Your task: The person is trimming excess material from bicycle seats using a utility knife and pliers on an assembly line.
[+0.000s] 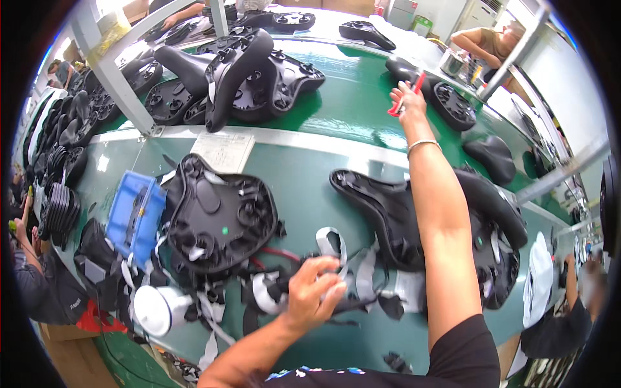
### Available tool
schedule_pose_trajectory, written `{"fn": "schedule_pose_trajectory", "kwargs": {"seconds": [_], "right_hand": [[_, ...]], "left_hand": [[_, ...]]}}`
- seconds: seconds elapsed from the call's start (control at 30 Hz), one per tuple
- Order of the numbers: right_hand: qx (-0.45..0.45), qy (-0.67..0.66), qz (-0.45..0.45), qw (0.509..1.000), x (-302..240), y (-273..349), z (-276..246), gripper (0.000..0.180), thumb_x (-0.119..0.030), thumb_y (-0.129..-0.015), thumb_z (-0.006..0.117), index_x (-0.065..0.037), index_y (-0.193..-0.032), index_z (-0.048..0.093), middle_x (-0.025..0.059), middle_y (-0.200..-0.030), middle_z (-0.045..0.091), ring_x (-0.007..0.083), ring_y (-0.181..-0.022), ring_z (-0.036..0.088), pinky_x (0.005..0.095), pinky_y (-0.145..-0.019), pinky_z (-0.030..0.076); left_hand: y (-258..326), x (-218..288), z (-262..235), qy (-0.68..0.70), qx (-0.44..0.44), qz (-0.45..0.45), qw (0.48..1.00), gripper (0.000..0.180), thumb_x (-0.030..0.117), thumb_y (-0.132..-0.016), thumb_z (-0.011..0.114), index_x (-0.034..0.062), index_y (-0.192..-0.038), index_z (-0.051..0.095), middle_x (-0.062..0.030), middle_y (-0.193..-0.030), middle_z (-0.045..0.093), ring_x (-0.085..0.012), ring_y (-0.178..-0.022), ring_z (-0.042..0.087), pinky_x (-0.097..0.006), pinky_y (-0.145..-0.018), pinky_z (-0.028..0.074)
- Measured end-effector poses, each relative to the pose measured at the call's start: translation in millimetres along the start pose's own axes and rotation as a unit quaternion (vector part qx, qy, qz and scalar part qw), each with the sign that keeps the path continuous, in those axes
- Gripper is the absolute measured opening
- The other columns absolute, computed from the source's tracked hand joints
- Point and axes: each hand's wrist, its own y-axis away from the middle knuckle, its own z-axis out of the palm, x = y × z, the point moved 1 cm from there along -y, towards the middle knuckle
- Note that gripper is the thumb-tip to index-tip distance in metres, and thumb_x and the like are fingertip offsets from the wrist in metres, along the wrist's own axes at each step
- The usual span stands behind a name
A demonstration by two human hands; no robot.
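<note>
Stretched far forward over the green conveyor belt, my right hand (412, 107) is closed round a red-handled tool (420, 81); its exact kind is unclear. My left hand (312, 292) is over the near table, its fingers half curled and apart with nothing visible between them. A loop of white strap (331, 241) is just beyond its fingertips. Scraps of black and white material surround that hand. Left of it, a black bicycle saddle (223, 223) lies underside up. Another upturned saddle (381, 213) is partly hidden behind my right forearm.
A blue plastic bin (134, 216) and a white lidded pot (155, 309) stand at the left. More saddles (239, 84) are piled on the belt. A printed sheet (223, 152) lies at the table's far edge. Metal posts (119, 84) rise beside the belt. Other people work around the line.
</note>
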Motion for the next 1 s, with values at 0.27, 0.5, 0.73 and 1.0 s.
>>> {"fn": "schedule_pose_trajectory", "kwargs": {"seconds": [0.27, 0.5, 0.73, 1.0], "right_hand": [[-0.012, -0.110, 0.149, 0.983, 58, -124, 24, 0.053, -0.042, -0.079, 0.071, -0.024, -0.122, 0.045, 0.0052, -0.125, 0.048, 0.0365, -0.120, 0.041, 0.0660, -0.095, 0.029], [0.060, -0.120, -0.010, 0.991, -3, -102, 4, 0.027, -0.016, -0.082, 0.062, -0.016, -0.106, 0.050, 0.0081, -0.099, 0.058, 0.0272, -0.084, 0.060, 0.0457, -0.053, 0.056], [-0.399, 0.294, -0.113, 0.861, -173, 143, 15, 0.031, -0.033, -0.083, 0.064, -0.011, -0.106, 0.064, -0.0033, -0.084, 0.061, 0.0060, -0.068, 0.056, 0.0199, -0.054, 0.043], [-0.625, 0.477, -0.359, 0.503, -129, 464, -126, 0.026, -0.015, -0.078, 0.060, -0.014, -0.104, 0.062, 0.0141, -0.089, 0.049, 0.0264, -0.068, 0.055, 0.0346, -0.058, 0.046]], "left_hand": [[-7, 4, -7, -0.021, -0.078, -0.128, 0.988, 0.015, 0.010, -0.076, 0.072, 0.0023, -0.069, 0.062, -0.0075, -0.073, 0.062, -0.0208, -0.059, 0.060, -0.030, -0.052, 0.047], [-8, -3, 11, -0.005, -0.037, -0.069, 0.997, 0.017, 0.012, -0.080, 0.070, 0.0013, -0.072, 0.060, -0.0091, -0.075, 0.059, -0.0244, -0.064, 0.059, -0.034, -0.056, 0.048], [4, -3, 7, 0.037, 0.088, 0.067, 0.993, 0.019, 0.019, -0.090, 0.059, 0.0005, -0.094, 0.057, -0.0100, -0.087, 0.061, -0.0234, -0.081, 0.060, -0.034, -0.073, 0.048], [33, 16, -46, 0.524, 0.043, -0.421, 0.739, 0.040, 0.032, -0.090, 0.061, 0.0041, -0.117, 0.053, -0.0101, -0.109, 0.061, -0.0164, -0.102, 0.059, -0.030, -0.089, 0.047]]}}
